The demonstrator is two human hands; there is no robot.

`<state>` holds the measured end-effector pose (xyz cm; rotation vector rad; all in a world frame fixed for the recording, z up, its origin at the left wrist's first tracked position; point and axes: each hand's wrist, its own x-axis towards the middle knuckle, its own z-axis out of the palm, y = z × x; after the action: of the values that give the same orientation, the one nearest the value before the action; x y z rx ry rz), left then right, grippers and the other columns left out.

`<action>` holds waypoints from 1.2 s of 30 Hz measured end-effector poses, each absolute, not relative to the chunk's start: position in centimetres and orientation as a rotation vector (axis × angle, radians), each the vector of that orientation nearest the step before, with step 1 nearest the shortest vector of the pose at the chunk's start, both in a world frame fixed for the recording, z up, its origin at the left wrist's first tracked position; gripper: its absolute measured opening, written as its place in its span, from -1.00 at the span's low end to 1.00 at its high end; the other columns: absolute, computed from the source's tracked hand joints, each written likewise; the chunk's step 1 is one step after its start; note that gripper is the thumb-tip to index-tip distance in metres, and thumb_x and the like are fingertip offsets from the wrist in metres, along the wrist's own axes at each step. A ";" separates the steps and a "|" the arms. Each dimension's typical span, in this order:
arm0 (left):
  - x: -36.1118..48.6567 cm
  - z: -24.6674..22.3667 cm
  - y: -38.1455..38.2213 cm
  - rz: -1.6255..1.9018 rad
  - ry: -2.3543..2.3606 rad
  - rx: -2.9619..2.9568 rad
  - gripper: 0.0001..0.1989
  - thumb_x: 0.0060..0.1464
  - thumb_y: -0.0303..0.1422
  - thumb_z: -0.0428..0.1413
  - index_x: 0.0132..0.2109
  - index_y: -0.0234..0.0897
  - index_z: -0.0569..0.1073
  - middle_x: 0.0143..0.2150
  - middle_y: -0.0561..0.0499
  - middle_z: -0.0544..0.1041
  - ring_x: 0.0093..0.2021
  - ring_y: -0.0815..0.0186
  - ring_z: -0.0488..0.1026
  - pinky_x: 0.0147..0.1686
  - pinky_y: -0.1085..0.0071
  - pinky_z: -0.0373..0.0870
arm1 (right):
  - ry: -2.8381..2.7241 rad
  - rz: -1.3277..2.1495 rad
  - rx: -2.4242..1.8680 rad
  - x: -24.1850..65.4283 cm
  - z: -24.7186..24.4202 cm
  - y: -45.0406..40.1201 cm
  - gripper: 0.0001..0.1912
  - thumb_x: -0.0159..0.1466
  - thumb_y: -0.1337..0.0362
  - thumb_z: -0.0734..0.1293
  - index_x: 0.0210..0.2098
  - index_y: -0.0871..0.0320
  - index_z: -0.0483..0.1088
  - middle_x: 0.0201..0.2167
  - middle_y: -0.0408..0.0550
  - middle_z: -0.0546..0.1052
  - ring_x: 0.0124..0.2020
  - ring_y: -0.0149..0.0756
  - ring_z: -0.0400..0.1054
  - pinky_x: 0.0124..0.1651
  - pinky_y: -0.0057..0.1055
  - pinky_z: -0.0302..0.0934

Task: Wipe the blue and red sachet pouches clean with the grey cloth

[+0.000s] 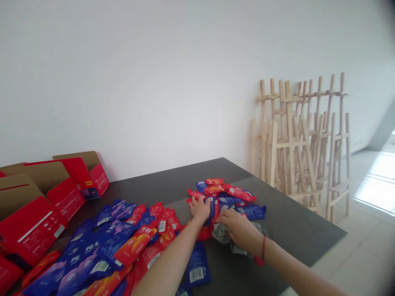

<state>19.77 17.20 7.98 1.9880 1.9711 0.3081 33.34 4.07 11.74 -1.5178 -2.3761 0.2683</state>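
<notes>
My left hand rests on the near side of a small pile of red and blue packets, its fingers apart, with the thumb side against a blue packet. Beside it, my right hand is closed over a crumpled grey cloth, its fingertips near the same pile. Part of the cloth is hidden under the palm. More pile packets lie beyond both hands, among them a red one and a blue one. Below my left forearm lies another blue packet with a barcode.
A larger spread of red and blue packets covers the left part of the dark table. Open red cardboard boxes stand at the far left. Several wooden easels lean beyond the table's right edge. A white wall runs behind.
</notes>
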 end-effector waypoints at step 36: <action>12.8 4.4 -3.6 0.009 0.970 3.211 -0.86 0.29 -0.47 0.06 -0.11 -0.28 0.51 -0.14 -0.15 0.57 -0.17 0.11 0.53 -0.35 0.32 0.46 | -2.189 0.426 -1.780 31.0 10.0 -3.6 -0.33 0.09 0.48 0.31 0.20 0.08 0.34 0.08 0.07 0.43 0.02 -0.09 0.40 0.03 -0.26 0.30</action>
<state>12.80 -3.64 4.40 3.2114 0.9699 0.0085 31.03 -3.64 10.01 -1.7798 -2.1891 0.4257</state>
